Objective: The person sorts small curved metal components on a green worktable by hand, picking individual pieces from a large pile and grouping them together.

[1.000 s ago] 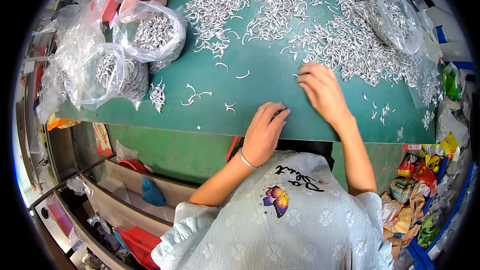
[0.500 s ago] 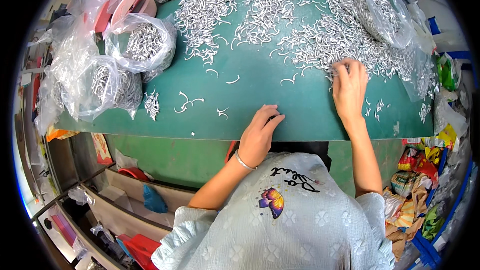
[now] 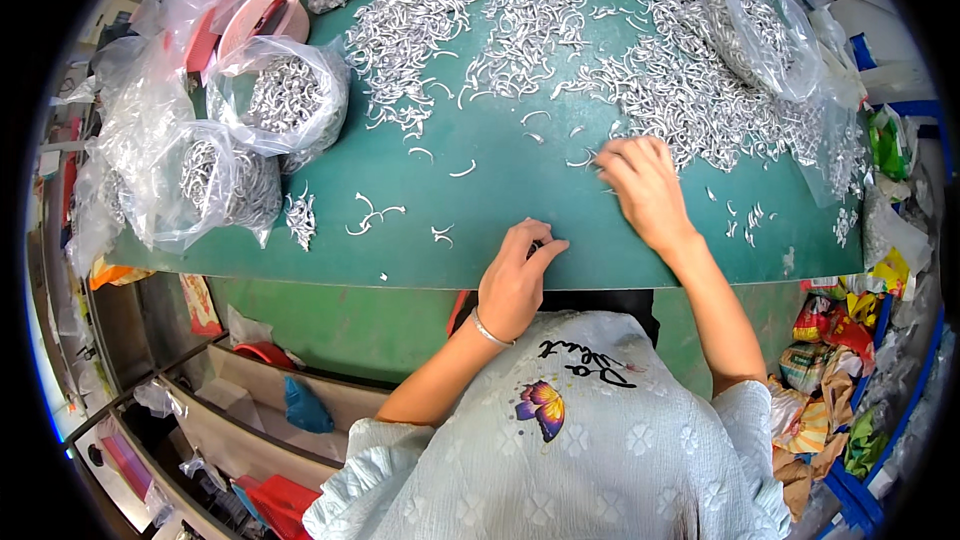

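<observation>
Many curved silver pieces [image 3: 700, 90] lay in a broad, tangled spread over the far and right parts of the green worktop [image 3: 500, 200]. A few strays [image 3: 463, 169] lay apart nearer the front, and a small bunch [image 3: 300, 218] lay at the left, near an open clear bag [image 3: 232, 195] that held more of them.

The right hand [image 3: 642, 185] was at the near edge of the spread, its fingers partly curled and blurred; whether they had hold of a piece could not be told. The left hand [image 3: 514, 275] was over the front of the worktop, thumb and fingers bent toward each other around a dark gap, and it was unclear whether anything was held there.

The step in hand seemed to be picking among the loose pieces with the right hand while the left stayed low. On that reading, the next move called for a light fingertip pinch on a single piece, as the pieces overlapped and a neighbour could catch.
</observation>
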Available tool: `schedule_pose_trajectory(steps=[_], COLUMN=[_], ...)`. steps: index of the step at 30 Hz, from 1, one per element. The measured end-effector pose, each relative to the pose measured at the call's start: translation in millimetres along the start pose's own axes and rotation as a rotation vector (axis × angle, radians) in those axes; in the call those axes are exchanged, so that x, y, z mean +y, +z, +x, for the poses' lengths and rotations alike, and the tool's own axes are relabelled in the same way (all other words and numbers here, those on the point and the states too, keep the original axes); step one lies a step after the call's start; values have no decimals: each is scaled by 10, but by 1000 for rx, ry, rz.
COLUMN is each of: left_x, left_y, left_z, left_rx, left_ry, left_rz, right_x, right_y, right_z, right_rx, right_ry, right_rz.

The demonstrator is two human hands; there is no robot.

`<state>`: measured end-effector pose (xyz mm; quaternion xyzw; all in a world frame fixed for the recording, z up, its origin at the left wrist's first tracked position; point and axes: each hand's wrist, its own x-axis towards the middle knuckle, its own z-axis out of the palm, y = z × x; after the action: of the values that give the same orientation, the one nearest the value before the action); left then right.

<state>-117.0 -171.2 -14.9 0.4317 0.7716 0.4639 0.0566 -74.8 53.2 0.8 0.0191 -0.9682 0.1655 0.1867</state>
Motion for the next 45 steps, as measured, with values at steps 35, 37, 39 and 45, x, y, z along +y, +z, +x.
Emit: schedule_pose_trajectory(steps=[35,37,39,45], left_x=[-1,-14,-35,5], left_y=[-27,-7,13,-29], left_z=[40,0,-20,24], left_rx=[-56,-26,-7,-16], left_ry=[0,-9,-2,10], left_rz=[4,-14,-9,-22], right_x=[-249,-133,35,209], right_y=[304,144,83,389], right_z=[557,508,552,856], right_rx=[-146,-228,-166,113], right_ry=[93,152,271,-10], right_rz=[163,299,393,-12])
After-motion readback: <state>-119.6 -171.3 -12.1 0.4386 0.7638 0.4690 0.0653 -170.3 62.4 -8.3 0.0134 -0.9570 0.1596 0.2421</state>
